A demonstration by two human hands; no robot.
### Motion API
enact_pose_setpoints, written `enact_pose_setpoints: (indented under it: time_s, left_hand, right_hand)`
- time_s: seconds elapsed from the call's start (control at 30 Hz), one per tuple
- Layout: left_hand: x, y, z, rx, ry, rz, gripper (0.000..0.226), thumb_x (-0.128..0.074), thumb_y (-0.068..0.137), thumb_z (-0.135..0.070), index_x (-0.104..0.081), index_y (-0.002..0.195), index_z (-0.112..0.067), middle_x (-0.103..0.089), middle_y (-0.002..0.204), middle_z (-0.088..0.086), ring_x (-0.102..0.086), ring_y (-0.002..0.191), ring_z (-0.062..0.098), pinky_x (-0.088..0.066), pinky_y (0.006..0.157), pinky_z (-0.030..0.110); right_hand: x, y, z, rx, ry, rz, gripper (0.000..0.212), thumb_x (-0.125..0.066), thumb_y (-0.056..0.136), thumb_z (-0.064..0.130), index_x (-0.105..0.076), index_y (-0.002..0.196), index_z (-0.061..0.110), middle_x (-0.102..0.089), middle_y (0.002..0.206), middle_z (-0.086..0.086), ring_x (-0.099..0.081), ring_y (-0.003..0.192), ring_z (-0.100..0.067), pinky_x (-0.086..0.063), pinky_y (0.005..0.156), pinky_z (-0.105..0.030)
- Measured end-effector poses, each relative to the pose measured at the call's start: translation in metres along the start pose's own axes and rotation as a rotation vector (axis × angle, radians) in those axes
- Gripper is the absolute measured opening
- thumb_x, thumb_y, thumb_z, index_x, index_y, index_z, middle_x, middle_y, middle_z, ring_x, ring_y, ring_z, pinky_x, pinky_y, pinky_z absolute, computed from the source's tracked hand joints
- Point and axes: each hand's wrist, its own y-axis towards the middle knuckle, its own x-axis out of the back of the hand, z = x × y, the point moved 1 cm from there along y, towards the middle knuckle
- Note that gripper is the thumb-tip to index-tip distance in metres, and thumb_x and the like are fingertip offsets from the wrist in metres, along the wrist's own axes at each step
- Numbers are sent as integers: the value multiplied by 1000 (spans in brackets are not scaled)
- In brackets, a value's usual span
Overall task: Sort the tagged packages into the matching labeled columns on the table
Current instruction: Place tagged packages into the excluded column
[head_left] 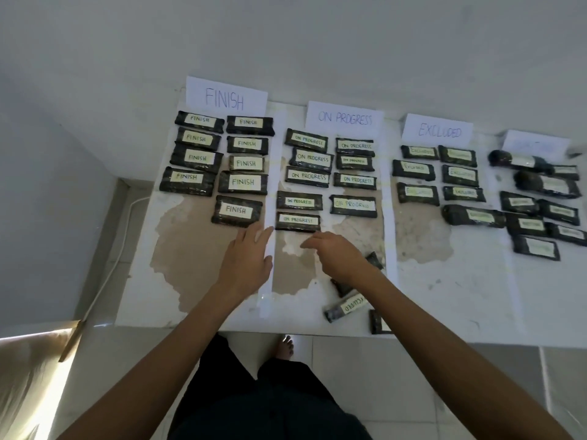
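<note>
Black film-wrapped pack (344,308) tagged EXCLUDED: likely light, slightly soft, slick; take by long edges; right hand (336,254) just beyond it and left hand (246,258) both open, empty.

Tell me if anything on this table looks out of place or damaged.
Yes. A package tagged EXCLUDED lies tilted near the front edge, below the ON PROGRESS column, not in its own. The table has white coating peeled off in brown patches.

White wall (286,42), pale tiled floor (365,360), peeling white table (460,296), sunlight (35,360) lower left.
</note>
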Motion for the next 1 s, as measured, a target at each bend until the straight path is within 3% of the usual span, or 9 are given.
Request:
enact_pose_setpoints:
  time_s: [0.23, 0.37, 0.5, 0.63, 0.7, 0.8, 0.87, 1.0]
  left_hand:
    - [-50, -15, -39, -39, 7, 120, 58, -50, 87, -17, -33, 142, -14, -29, 149, 10, -33, 130, 29, -38, 103, 41]
    - [-65, -21, -54, -32, -18, 175, 56, -49, 88, -16, -32, 141, -13, -29, 149, 9, -28, 134, 28, -35, 106, 42]
    - [-68, -26, -66, -18, -76, 145, 55, -51, 87, -16, -34, 140, -13, -33, 147, 8, -31, 133, 28, -33, 107, 38]
    - [-65, -27, -74, 10, -163, 123, 54, -52, 88, -18, -36, 139, -15, -37, 142, 6, -34, 130, 25, -34, 106, 34]
    - [-61, -28, -80, 108, -324, 156, 52, -53, 89, -19, -38, 138, -16, -40, 138, 4, -38, 127, 22, -34, 103, 31]
    - [-51, -28, -92, 363, -692, 227, 46, -57, 90, -21, -44, 135, -18, -52, 127, 3, -52, 110, 18, -42, 91, 28]
    - [-46, -28, -101, 500, -942, 277, 41, -55, 92, -23, -46, 132, -17, -58, 120, 4, -58, 103, 18, -48, 85, 31]
    - [-38, -27, -120, 610, -1334, 319, 28, -46, 97, -23, -52, 123, -13, -64, 114, 11, -66, 98, 25, -54, 78, 37]
  right_hand:
    - [-26, -50, -60, -54, -176, 180, 53, -54, 81, -2, -53, 129, 19, -54, 127, -8, -50, 110, -29, -44, 90, -41]
    - [-41, -55, -62, 25, -365, 146, 45, -53, 87, 5, -48, 131, 16, -49, 127, -12, -46, 114, -31, -39, 95, -44]
    - [-47, -51, -53, 94, -485, 128, 39, -52, 88, 4, -45, 127, 8, -44, 128, -17, -46, 113, -35, -40, 90, -45]
    - [-42, -49, -55, 113, -457, 83, 42, -55, 85, 6, -44, 125, 10, -47, 125, -14, -50, 107, -32, -42, 83, -42]
    - [-30, -52, -56, 28, -231, 2, 48, -61, 80, 10, -45, 125, 13, -48, 122, -9, -53, 104, -29, -47, 79, -40]
    - [1, -68, -58, -178, 551, -177, 56, -70, 75, 6, -47, 124, 21, -51, 121, -2, -56, 105, -20, -56, 82, -38]
    - [21, -86, -59, -212, 980, -228, 56, -73, 75, -1, -51, 122, 23, -56, 118, -3, -61, 104, -18, -57, 82, -35]
    - [31, -115, -64, -186, 1338, -184, 57, -68, 76, -12, -53, 124, 14, -62, 120, -11, -63, 103, -27, -53, 91, -43]
